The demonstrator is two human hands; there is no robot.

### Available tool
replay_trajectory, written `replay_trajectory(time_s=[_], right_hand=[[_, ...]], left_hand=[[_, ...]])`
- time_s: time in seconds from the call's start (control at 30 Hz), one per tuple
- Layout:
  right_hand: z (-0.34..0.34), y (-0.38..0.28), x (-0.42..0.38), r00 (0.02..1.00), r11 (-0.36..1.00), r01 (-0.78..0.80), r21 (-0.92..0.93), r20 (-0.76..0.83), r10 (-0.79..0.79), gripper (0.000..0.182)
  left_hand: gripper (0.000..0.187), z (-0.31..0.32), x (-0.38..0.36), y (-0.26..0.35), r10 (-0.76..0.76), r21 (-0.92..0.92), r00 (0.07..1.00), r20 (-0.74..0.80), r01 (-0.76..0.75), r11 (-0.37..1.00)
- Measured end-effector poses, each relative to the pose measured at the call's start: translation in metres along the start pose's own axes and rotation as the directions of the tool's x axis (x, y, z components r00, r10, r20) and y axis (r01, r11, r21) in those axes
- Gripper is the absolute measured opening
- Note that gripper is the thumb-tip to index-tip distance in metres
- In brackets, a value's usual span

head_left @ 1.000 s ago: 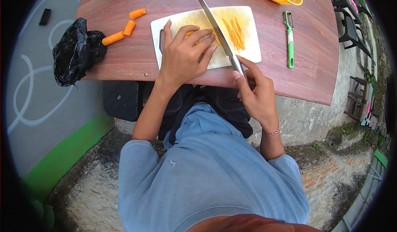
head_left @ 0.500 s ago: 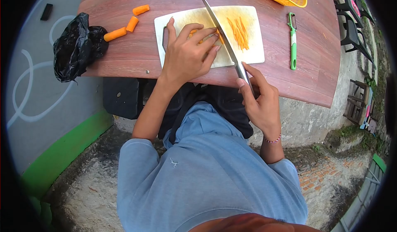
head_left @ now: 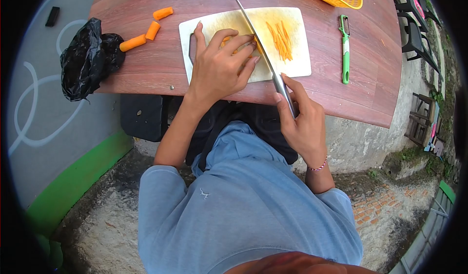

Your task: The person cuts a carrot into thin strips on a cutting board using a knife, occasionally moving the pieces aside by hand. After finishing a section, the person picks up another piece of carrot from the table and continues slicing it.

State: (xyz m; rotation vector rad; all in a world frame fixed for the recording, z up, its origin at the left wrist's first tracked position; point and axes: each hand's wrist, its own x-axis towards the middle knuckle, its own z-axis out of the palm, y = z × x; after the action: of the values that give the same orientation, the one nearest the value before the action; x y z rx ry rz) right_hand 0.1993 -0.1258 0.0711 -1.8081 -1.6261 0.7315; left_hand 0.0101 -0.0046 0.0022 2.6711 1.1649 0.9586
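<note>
My left hand (head_left: 220, 68) presses its bent fingertips onto a piece of carrot (head_left: 224, 41) on the white cutting board (head_left: 212, 24). Most of that piece is hidden beneath the fingers. In my right hand (head_left: 306, 122) is the handle of a long kitchen knife (head_left: 260, 39), its blade slanting across the board just right of my left fingertips, tip toward the far edge. A small bunch of thin carrot strips (head_left: 281, 42) lies on the board to the right of the blade.
Several carrot chunks (head_left: 153, 30) lie left of the board, one touching a black plastic bag (head_left: 80, 61) that hangs over the table edge. A green peeler (head_left: 345, 52) lies to the right. A yellow basket (head_left: 335, 0) with shredded carrot stands at the far right.
The knife and my right hand have shifted slightly left. My left hand stays on the carrot in nearly the same place.
</note>
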Motion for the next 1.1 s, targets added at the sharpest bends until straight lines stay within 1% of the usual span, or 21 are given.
replay_trajectory(time_s=[0.2,0.33,0.4,0.5,0.6,0.73,0.8,0.83,0.9,1.1], right_hand=[[0.007,-0.004,0.025,1.000,1.000,0.019,-0.017,0.017,-0.018,0.034],[0.007,-0.001,0.026,0.999,0.999,0.043,-0.014,-0.006,-0.043,0.033],[0.005,0.002,0.024,1.000,1.000,0.007,0.019,-0.002,-0.007,0.034],[-0.006,0.001,0.008,1.000,1.000,-0.008,-0.025,0.027,0.009,0.034],[-0.017,0.003,-0.008,0.999,0.999,-0.035,-0.005,0.034,0.035,0.035],[-0.021,0.012,-0.012,0.999,0.999,-0.031,-0.004,0.035,0.032,0.035],[-0.018,0.018,-0.010,0.998,0.998,-0.060,0.020,-0.008,0.061,0.035],[-0.019,0.019,-0.007,0.998,0.998,-0.057,0.022,-0.003,0.057,0.035],[-0.020,0.021,-0.002,0.983,0.982,-0.181,0.057,0.043,0.179,0.035],[-0.016,0.025,0.000,0.991,0.984,-0.131,0.118,0.050,0.126,0.037]], left_hand=[[0.022,0.002,-0.001,-0.003,0.027,0.010,1.000,-0.016,-0.027,1.000],[0.023,0.004,-0.002,-0.002,0.022,0.004,1.000,-0.013,-0.022,1.000],[0.024,0.003,-0.001,0.000,0.009,0.019,1.000,-0.025,-0.008,1.000],[0.025,0.002,-0.001,0.000,0.006,0.029,1.000,-0.015,-0.005,1.000],[0.025,0.003,-0.001,0.000,0.011,0.031,1.000,-0.022,-0.010,0.999],[0.026,0.004,-0.003,-0.001,0.022,0.033,0.999,-0.033,-0.021,0.999],[0.026,0.005,-0.005,-0.001,0.041,0.063,0.998,-0.041,-0.038,0.997],[0.026,0.005,-0.005,-0.001,0.037,0.067,0.999,-0.041,-0.034,0.997],[0.026,0.006,-0.006,-0.001,0.029,0.063,0.999,-0.032,-0.026,0.998],[0.026,0.006,-0.005,-0.002,0.024,0.049,1.000,-0.016,-0.023,0.999]])
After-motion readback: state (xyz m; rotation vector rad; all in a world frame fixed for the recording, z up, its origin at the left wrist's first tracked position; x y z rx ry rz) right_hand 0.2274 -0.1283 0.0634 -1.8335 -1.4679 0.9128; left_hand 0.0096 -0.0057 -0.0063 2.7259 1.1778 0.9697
